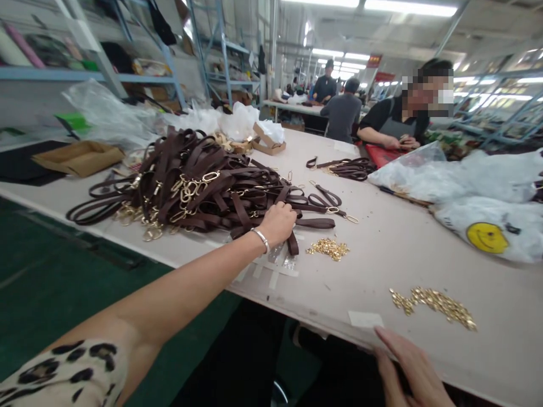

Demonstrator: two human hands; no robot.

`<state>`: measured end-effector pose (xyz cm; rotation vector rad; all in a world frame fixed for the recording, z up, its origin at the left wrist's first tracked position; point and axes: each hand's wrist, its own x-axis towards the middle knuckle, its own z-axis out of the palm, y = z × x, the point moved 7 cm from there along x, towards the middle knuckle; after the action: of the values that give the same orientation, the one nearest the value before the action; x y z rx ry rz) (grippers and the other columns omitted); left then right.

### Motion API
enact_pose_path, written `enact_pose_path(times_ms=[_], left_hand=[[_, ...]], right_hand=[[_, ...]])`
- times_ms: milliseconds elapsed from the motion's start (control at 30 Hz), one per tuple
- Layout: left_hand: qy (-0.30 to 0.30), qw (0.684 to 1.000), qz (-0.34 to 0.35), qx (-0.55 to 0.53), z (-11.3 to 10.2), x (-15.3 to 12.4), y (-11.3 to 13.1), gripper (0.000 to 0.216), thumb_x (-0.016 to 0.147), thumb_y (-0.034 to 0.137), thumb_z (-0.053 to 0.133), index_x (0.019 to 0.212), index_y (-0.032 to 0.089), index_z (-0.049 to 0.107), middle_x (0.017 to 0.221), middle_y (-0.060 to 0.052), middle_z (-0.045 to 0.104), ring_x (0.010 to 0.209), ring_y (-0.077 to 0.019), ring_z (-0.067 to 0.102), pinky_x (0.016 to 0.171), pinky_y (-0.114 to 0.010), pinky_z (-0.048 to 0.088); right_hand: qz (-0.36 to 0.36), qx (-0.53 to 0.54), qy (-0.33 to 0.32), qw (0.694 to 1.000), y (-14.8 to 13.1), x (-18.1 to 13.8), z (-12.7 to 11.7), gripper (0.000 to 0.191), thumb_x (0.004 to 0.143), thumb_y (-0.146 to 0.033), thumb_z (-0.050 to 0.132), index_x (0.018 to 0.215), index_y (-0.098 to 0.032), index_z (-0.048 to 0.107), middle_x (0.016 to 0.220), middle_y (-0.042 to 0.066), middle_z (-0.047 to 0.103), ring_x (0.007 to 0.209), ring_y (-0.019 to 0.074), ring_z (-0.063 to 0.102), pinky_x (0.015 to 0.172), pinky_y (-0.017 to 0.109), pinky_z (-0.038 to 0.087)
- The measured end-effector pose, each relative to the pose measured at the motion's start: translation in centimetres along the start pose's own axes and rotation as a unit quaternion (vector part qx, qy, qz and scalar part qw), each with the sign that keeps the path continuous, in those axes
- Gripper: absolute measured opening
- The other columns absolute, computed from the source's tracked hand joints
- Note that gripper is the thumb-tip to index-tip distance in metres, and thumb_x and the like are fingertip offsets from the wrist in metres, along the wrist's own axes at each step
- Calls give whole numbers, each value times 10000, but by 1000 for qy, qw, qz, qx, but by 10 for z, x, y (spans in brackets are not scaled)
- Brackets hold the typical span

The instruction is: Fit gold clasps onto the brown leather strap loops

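Observation:
A big heap of dark brown leather straps with gold clasps lies on the pale table. My left hand reaches across the table edge, fingers closed on a brown strap at the heap's near right side; a silver bracelet circles the wrist. My right hand rests flat on the table's near edge, fingers apart, holding nothing. A small pile of gold hardware sits just right of my left hand. A longer scatter of gold hardware lies above my right hand.
White plastic bags fill the right side, one with a yellow smiley. A co-worker sits at the far right with more straps. Cardboard boxes stand at left; shelving lines the back. Green floor lies below left.

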<state>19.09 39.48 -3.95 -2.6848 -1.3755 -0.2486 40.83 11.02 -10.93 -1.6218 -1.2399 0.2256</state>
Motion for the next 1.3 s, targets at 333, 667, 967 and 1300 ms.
enact_pose_path(times_ms=[333,667,967,1300], left_hand=[[2,1000,-4,-8,6,-6,-1,254,932,54,437,1083,96,637,1128,-157,620,1068,-261,540,924,-382,460],[36,979,-28,-201,-14,-14,-7,256,882,36,471,1025,81,678,1076,-179,680,1091,-297,592,999,-460,463],[14,789,-130,-601,-29,-75,7,218,912,86,476,1069,110,626,918,-76,749,739,-124,731,710,-253,575],[-21,504,-323,-800,17,-175,28,210,789,215,716,962,124,638,931,-53,738,671,-98,689,610,-191,466]], right_hand=[[-235,-176,-164,942,-70,80,143,273,969,-172,481,1153,-177,682,1104,87,713,1014,238,592,925,387,478],[-278,-278,-175,903,-75,83,183,443,869,-36,474,1259,-155,648,1285,103,663,1108,284,537,959,410,422],[-297,-187,-142,926,-69,82,169,365,922,-98,428,1178,-117,687,1158,132,717,1088,255,604,1001,432,465],[15,-38,-125,991,-26,82,112,340,843,-506,650,937,-197,758,934,74,764,829,229,694,830,378,525]])
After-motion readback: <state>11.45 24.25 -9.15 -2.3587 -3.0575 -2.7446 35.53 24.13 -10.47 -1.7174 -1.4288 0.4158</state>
